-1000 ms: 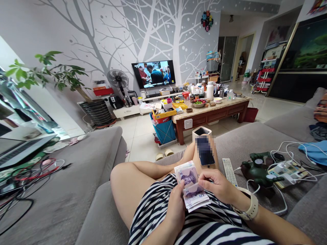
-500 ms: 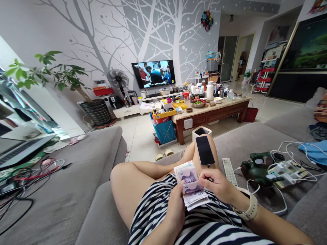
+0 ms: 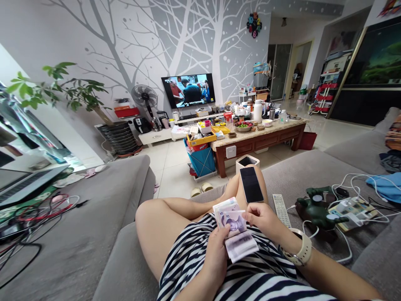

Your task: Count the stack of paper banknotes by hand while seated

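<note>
A stack of purple-and-white banknotes [image 3: 234, 224], marked with a 5, sits over my lap. My left hand [image 3: 215, 251] is closed around its near left side, thumb on top. Several notes hang folded down toward me below the thumb. With a pinch at the upper right corner, my right hand [image 3: 265, 220] grips the top note, which is lifted and skewed over the others. A pale watch [image 3: 303, 248] is on the right wrist. Just beyond, a smartphone [image 3: 251, 184] with a dark screen rests on my right leg.
On the sofa to the right lie a remote control [image 3: 282, 212], a dark green figurine [image 3: 318, 211] and a power strip [image 3: 354, 215] with cables. Tangled cables [image 3: 40, 221] and a laptop [image 3: 31, 184] are at left. A cluttered coffee table [image 3: 260, 144] stands ahead.
My right hand has drawn the top note's corner up and turned it across the stack. The folded-down notes have shifted slightly right and lower. My left hand stays nearly in place.
</note>
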The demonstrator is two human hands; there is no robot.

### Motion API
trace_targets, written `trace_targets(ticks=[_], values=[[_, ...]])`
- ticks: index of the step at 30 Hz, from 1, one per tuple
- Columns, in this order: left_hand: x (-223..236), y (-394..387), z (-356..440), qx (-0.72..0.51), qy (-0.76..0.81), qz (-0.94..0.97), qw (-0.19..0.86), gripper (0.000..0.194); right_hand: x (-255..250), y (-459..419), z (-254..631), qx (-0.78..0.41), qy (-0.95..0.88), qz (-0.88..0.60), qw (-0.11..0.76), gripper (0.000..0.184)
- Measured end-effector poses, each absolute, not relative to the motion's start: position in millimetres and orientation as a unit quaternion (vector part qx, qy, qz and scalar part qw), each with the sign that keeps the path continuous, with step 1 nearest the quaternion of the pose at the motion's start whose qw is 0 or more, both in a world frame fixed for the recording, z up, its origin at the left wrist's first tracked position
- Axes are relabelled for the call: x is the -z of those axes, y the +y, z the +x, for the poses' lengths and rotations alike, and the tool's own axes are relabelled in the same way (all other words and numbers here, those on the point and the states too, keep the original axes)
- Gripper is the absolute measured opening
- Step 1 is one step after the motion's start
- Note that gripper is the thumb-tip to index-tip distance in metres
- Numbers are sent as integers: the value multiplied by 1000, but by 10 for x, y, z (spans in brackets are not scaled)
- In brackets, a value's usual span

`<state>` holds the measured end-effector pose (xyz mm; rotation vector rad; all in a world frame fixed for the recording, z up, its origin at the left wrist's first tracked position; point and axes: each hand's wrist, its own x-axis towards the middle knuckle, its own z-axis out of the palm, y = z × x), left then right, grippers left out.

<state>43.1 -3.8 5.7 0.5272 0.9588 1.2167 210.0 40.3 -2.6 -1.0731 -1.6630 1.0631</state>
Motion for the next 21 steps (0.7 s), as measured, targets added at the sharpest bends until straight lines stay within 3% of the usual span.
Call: trace_targets(ticks=[13,21], values=[[107,25,412,-550,381,228,707,37,-41,318,2067,-379,-679,-437,451,32],[106,36,421,-559,412,234,680,31,-160,232,2081,-374,-728,-377,433,32]])
